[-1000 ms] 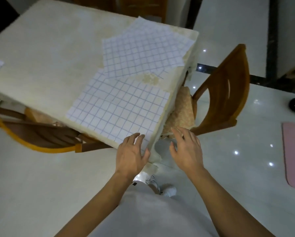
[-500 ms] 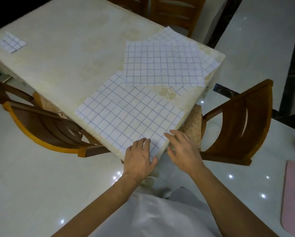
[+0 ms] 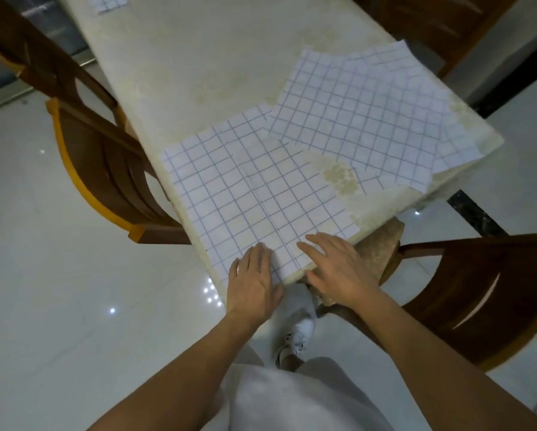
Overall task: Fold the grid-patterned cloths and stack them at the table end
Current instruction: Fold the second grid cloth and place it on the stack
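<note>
A white cloth with a blue grid (image 3: 254,194) lies flat at the near corner of the cream table (image 3: 217,57). My left hand (image 3: 253,283) rests palm down on its near corner, fingers apart. My right hand (image 3: 335,269) lies flat on the cloth's near edge at the table corner, fingers spread. Neither hand grips anything. Further grid cloths (image 3: 366,119) lie overlapping toward the right table edge. A small folded grid cloth (image 3: 108,0) sits at the far end of the table.
A wooden chair (image 3: 105,163) is tucked in at the table's left side. Another chair (image 3: 478,290) with a woven seat (image 3: 376,253) stands right of my right hand. More chairs stand at the far right. Glossy white floor surrounds; my white shoe (image 3: 298,337) is below.
The view has moved closer over the table corner. Both hands have slid forward onto the near cloth, the right one coming from beside the table corner onto the cloth's edge.
</note>
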`<state>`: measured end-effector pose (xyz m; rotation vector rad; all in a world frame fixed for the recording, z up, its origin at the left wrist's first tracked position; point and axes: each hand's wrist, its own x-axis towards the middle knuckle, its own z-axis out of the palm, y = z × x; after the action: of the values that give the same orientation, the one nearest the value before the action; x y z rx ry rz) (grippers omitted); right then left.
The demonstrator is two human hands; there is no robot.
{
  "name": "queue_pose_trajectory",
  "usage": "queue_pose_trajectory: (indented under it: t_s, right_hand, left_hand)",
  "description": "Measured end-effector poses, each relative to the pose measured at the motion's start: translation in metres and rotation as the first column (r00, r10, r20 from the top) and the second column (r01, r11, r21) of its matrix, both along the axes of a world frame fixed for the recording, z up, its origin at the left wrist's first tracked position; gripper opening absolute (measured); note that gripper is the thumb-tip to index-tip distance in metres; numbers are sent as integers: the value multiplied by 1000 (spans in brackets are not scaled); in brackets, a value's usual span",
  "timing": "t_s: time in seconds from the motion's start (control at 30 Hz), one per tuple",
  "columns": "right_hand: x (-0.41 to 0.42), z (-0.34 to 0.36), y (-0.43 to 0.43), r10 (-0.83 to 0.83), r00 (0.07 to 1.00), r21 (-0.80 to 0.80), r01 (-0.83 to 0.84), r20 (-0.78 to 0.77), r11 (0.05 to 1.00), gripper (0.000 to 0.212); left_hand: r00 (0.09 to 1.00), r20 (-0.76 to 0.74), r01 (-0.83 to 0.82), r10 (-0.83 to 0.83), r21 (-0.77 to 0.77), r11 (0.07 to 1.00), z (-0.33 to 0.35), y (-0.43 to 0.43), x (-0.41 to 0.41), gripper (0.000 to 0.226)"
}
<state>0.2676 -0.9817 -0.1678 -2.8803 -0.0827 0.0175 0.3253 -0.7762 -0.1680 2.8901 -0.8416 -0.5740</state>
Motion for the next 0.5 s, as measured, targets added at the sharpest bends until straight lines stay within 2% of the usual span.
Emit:
queue_pose_trajectory:
  t_s: [0.07,0.2,0.33,0.4,0.5]
  right_hand:
    - [8,-14,-13,93,996,-6,-93,6,996,64]
    - [23,-29,-34,240,966,7,-241,-97,971,81]
    - [31,-43,-45,343,919,-16,-353,-194,936,93]
    - [27,-50,-46,377,905,-40,-391,-195,919,90]
    - [15,-58,-51,405,908,-80,-414,-110,907,77]
  left_hand:
    - [999,-11,-48,48,11,999,-9,-6,-3,87]
    - [996,-29,-80,82,61,995,-27,-11,-13,90]
    - [996,29,-83,83,3,997,-35,-3,-23,86]
    - [994,100,-39,39,0,999,-39,5,-28,82]
    - [986,161,38,-38,5,999,-45,17,-33,78]
